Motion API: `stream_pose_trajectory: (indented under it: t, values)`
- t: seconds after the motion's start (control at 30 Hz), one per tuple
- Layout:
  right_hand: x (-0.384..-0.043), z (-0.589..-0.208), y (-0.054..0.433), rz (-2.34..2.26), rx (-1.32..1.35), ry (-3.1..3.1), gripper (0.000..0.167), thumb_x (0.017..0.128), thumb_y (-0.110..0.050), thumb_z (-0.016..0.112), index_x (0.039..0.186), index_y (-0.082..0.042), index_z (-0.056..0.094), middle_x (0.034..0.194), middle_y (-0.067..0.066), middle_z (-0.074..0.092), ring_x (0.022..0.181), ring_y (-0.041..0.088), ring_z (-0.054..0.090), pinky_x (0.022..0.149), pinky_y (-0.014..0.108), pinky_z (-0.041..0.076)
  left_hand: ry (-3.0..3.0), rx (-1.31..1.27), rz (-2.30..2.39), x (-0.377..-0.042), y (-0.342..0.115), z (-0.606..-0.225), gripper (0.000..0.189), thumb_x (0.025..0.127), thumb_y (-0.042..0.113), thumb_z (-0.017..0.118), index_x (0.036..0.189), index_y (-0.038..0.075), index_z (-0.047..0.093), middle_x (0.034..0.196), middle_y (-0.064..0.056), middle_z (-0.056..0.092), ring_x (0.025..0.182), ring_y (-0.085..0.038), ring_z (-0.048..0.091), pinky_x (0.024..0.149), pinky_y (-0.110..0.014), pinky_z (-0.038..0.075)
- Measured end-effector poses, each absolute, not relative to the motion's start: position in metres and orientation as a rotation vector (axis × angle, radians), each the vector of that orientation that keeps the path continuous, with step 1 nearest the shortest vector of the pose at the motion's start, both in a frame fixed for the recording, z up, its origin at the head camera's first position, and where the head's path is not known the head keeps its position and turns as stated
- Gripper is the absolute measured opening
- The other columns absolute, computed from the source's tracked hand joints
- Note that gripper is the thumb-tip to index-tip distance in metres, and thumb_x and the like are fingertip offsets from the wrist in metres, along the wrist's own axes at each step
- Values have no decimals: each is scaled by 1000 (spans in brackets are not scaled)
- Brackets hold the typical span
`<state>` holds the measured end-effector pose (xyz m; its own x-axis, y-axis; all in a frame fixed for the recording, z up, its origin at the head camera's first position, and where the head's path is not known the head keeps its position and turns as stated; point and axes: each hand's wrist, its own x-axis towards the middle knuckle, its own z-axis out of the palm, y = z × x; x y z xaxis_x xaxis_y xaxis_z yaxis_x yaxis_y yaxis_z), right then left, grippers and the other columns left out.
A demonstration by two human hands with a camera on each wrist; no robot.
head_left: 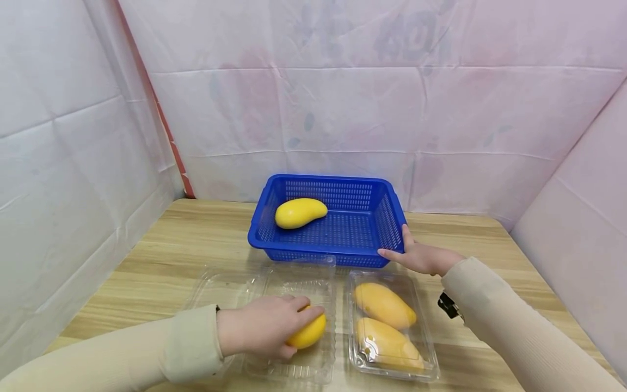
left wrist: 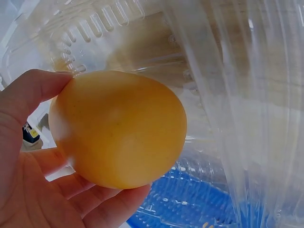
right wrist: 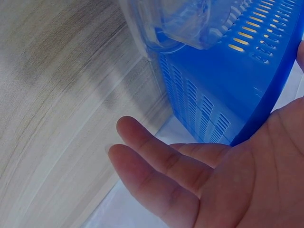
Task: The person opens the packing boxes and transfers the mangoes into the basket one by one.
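Gripping one yellow mango [head_left: 309,333] with curled thumb and fingers of the left hand [head_left: 269,325], in or just over the right half of one opened clear clamshell [head_left: 294,372] (cannot tell whether touching its bottom). Resting the right hand [head_left: 422,257] against the near right corner of one blue slotted basket [head_left: 299,250], with fingers extended rather than curled. Can see a second mango [head_left: 300,213] lying inside the basket, towards its left end. Can count two more under the lid of one closed clamshell [head_left: 424,322], just right of the first: a third mango [head_left: 384,305] at the far end and a fourth mango [head_left: 389,345] at the near end.
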<state>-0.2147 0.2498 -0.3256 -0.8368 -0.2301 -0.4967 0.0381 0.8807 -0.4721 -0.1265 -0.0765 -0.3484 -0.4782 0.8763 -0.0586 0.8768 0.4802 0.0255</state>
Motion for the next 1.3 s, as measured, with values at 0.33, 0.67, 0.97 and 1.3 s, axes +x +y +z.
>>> stream_pose_trajectory:
  t: [0.33,0.67,0.97,1.3]
  values:
    - [-215,-326,251,-648,-141,2486,110,87,-69,35,134,3,-34,143,32,-26,131,53,-5,101,65,12,2676,1529,-8,-127,-80,-344,73,71,30,76,135,12,47,110,-2,56,81,-9,55,67,-24,49]
    - [-216,-328,250,-659,-145,2484,108,89,-67,35,134,3,-34,142,32,-27,131,53,-5,100,66,15,2700,1516,-13,-128,-83,-338,72,72,31,75,135,14,46,109,-1,56,78,-9,54,65,-25,49]
    - [-215,-328,250,-666,-154,2492,107,90,-66,35,134,4,-34,142,33,-27,131,53,-5,101,65,13,2724,1476,7,-132,-83,-333,72,74,30,74,137,12,45,117,-4,56,93,-15,58,65,-29,51]
    - [-215,-328,250,-661,-141,2490,108,89,-67,35,135,4,-33,142,33,-26,131,54,-3,100,66,16,2732,1478,18,-138,-85,-327,69,76,33,71,136,10,46,114,-4,55,91,-15,57,66,-29,50]
